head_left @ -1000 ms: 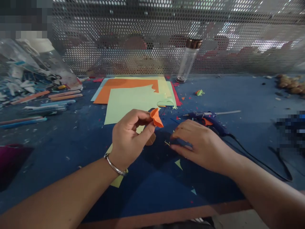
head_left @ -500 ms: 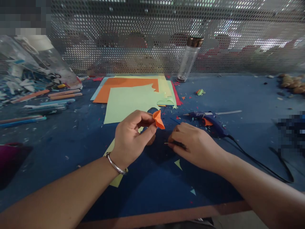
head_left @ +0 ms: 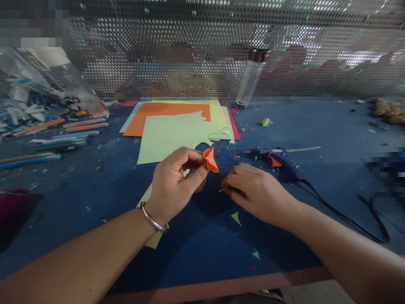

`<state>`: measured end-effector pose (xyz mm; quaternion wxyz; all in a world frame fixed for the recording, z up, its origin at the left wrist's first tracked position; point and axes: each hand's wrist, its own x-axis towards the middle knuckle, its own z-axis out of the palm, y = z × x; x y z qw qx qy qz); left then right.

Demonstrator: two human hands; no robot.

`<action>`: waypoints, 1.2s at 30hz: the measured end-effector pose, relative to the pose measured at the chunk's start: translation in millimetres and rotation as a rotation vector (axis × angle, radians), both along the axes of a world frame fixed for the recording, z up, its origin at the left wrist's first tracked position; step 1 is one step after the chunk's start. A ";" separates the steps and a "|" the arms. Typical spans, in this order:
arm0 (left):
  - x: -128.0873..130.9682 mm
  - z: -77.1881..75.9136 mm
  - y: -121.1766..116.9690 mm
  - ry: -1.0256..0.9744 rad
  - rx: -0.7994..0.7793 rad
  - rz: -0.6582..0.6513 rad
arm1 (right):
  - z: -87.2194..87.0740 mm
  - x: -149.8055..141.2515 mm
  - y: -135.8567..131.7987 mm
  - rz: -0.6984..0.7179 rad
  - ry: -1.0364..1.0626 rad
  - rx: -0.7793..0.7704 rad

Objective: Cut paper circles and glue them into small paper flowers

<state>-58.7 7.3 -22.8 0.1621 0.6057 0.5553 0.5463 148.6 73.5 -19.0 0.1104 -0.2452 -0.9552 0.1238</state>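
Observation:
A small folded orange paper piece (head_left: 210,159) is pinched between the thumb and fingers of my left hand (head_left: 175,183), above the dark blue table. My right hand (head_left: 257,194) is beside it on the right, low over the table. Its thumb and fingertips are closed on a thin pale sliver (head_left: 221,191); only the tip shows, and its kind is hard to tell. Beyond the right hand lies a blue glue gun (head_left: 281,160) with an orange trigger and a clear glue stick out of its back. A yellow paper strip (head_left: 154,240) is partly under my left wrist.
Coloured paper sheets (head_left: 171,131) are stacked behind my hands. A clear bottle (head_left: 249,80) stands against the perforated metal panel (head_left: 177,80). Pens (head_left: 85,126) and a bigger bottle (head_left: 76,86) are at left. The glue gun's cord (head_left: 341,215) curls at right. Paper scraps (head_left: 236,218) lie nearby.
My left hand has shifted slightly right with the orange paper, which has turned a little. My right fingertips have closed on the thin sliver lying on the table and drawn together.

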 end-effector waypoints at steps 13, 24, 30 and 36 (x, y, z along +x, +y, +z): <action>2.5 -2.5 0.7 0.029 -0.072 -0.225 | 23.6 11.5 -5.0 -0.102 0.415 0.087; 8.4 2.8 -1.2 0.226 0.012 -0.259 | 26.4 8.8 -11.7 -0.051 0.382 0.166; 9.9 1.3 -2.6 0.322 0.048 -0.266 | 25.3 8.3 -12.5 -0.044 0.375 0.183; 11.5 3.3 -4.1 0.371 0.063 -0.251 | 23.9 8.4 -13.3 -0.031 0.349 0.161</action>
